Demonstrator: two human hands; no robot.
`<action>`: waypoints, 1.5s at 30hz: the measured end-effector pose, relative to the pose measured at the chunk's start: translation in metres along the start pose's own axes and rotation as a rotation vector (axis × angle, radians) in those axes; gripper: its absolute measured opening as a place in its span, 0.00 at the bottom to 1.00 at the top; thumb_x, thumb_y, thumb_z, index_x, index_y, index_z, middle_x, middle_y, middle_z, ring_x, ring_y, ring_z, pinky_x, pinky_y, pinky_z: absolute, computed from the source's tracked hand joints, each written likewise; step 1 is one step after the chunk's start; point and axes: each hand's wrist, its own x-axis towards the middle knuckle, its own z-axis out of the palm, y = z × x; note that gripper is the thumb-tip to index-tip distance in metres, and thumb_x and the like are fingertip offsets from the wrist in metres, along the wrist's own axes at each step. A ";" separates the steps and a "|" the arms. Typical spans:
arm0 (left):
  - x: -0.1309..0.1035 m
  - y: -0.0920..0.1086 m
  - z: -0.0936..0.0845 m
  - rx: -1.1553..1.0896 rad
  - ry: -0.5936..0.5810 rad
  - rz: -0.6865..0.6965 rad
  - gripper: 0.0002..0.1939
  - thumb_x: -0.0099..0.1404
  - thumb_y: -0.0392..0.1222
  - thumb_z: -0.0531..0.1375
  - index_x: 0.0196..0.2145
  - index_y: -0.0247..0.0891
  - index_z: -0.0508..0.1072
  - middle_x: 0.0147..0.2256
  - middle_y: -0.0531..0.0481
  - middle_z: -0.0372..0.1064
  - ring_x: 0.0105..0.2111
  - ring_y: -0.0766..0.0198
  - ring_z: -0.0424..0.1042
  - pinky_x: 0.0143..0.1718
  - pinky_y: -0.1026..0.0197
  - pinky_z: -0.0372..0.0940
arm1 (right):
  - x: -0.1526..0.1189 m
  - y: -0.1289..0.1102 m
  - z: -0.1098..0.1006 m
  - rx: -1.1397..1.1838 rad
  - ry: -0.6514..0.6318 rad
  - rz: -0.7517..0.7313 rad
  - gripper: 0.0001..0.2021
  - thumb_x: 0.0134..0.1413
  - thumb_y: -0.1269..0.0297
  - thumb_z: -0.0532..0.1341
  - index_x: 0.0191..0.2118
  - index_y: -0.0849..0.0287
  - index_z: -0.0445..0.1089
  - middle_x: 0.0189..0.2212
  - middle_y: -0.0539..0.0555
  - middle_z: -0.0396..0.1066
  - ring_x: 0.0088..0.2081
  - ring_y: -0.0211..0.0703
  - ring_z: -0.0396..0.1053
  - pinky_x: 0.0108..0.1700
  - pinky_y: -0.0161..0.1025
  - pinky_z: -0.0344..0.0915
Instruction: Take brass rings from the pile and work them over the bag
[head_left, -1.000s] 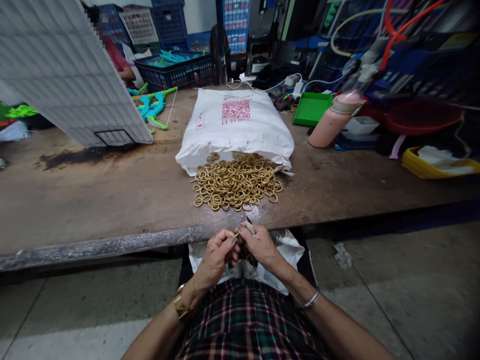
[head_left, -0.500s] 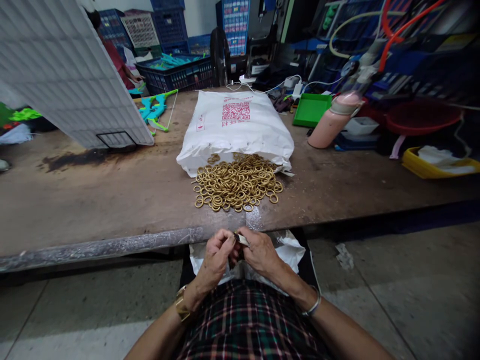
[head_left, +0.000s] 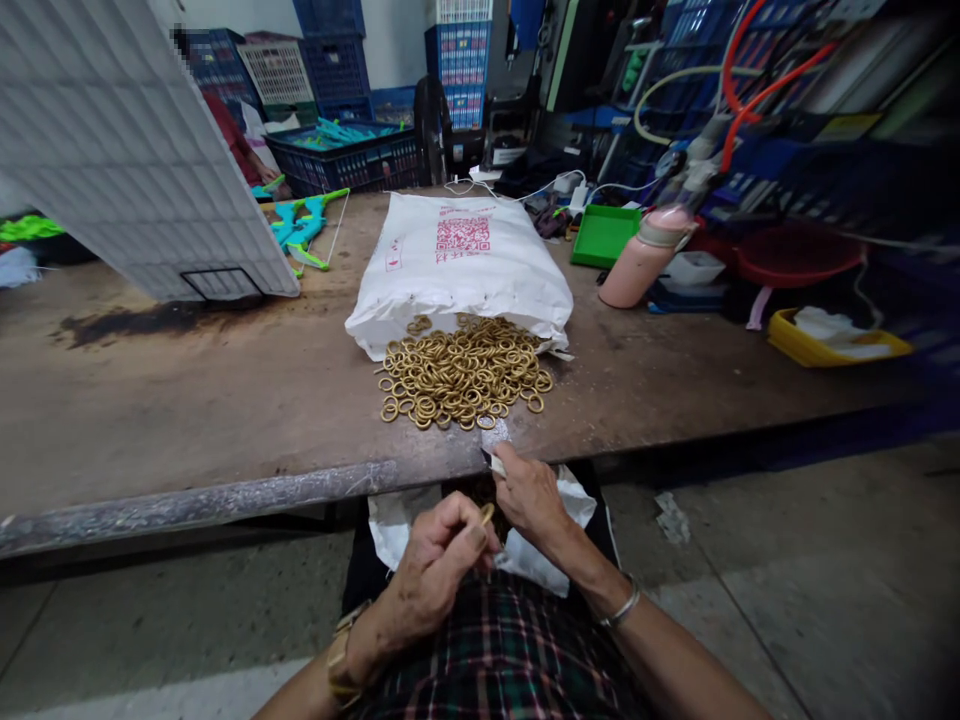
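Observation:
My left hand [head_left: 441, 565] is closed over my lap, with a gold-coloured ring [head_left: 487, 514] pinched between thumb and forefinger. Just beyond it, by the table edge, my right hand [head_left: 531, 500] is wrapped around a small pale-handled tool [head_left: 497, 464]. Its tip is too small and dark to make out. A pile of similar rings [head_left: 465, 375] lies on the table, spilling from the mouth of a white woven sack [head_left: 420, 270] with red print. Under my hands, a white bag [head_left: 390, 525] is spread over my lap; its contents are mostly hidden.
On the wooden table [head_left: 187, 400], a white ribbed panel [head_left: 150, 150] stands at left near a toy bow [head_left: 304, 235]. To the right are a green tray [head_left: 606, 236], a pink bottle [head_left: 637, 268] and a yellow tray [head_left: 802, 345]. A person's arm [head_left: 244, 150] shows behind the panel.
My hands have parted. The left has come nearer my body with the ring; the right has moved slightly right with the tool. The camera view has shifted slightly.

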 end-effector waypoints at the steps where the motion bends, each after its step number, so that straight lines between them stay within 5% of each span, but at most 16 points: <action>1: 0.002 -0.001 0.001 -0.063 0.003 -0.030 0.15 0.62 0.49 0.52 0.27 0.34 0.66 0.24 0.50 0.64 0.22 0.68 0.64 0.26 0.65 0.60 | 0.003 0.003 -0.001 0.001 0.045 0.012 0.11 0.49 0.71 0.50 0.39 0.58 0.64 0.26 0.53 0.71 0.29 0.42 0.67 0.29 0.35 0.49; 5: 0.016 -0.011 0.000 -0.315 0.111 -0.176 0.14 0.59 0.48 0.55 0.28 0.32 0.67 0.24 0.48 0.66 0.20 0.70 0.64 0.20 0.66 0.59 | 0.022 0.005 -0.004 0.002 0.156 0.077 0.09 0.52 0.68 0.51 0.39 0.59 0.64 0.31 0.54 0.71 0.32 0.42 0.67 0.31 0.34 0.51; 12: 0.019 -0.019 -0.011 -0.734 0.171 -0.315 0.08 0.55 0.37 0.59 0.34 0.35 0.66 0.26 0.51 0.65 0.21 0.70 0.63 0.19 0.68 0.58 | 0.043 -0.003 -0.002 -0.109 0.121 0.187 0.11 0.56 0.61 0.49 0.42 0.58 0.62 0.37 0.57 0.69 0.34 0.43 0.67 0.32 0.36 0.53; 17: 0.021 -0.033 -0.019 -0.931 0.198 -0.420 0.06 0.54 0.37 0.60 0.25 0.32 0.65 0.25 0.52 0.63 0.21 0.73 0.61 0.19 0.70 0.56 | 0.050 -0.005 -0.005 -0.102 0.077 0.204 0.10 0.56 0.62 0.48 0.40 0.57 0.62 0.35 0.55 0.68 0.34 0.43 0.67 0.32 0.36 0.53; 31: 0.028 -0.031 -0.020 -0.778 0.087 -0.437 0.09 0.54 0.41 0.62 0.29 0.33 0.66 0.23 0.53 0.62 0.22 0.72 0.64 0.19 0.71 0.53 | 0.047 0.002 -0.004 -0.064 0.111 0.181 0.08 0.53 0.65 0.50 0.38 0.57 0.62 0.34 0.54 0.69 0.33 0.42 0.67 0.29 0.36 0.48; 45: 0.026 -0.040 -0.016 -0.631 0.191 -0.392 0.12 0.52 0.45 0.62 0.28 0.34 0.65 0.21 0.56 0.58 0.18 0.74 0.58 0.15 0.72 0.48 | 0.038 -0.002 -0.002 -0.098 0.106 0.073 0.07 0.54 0.63 0.51 0.38 0.56 0.62 0.37 0.52 0.67 0.33 0.39 0.66 0.29 0.35 0.49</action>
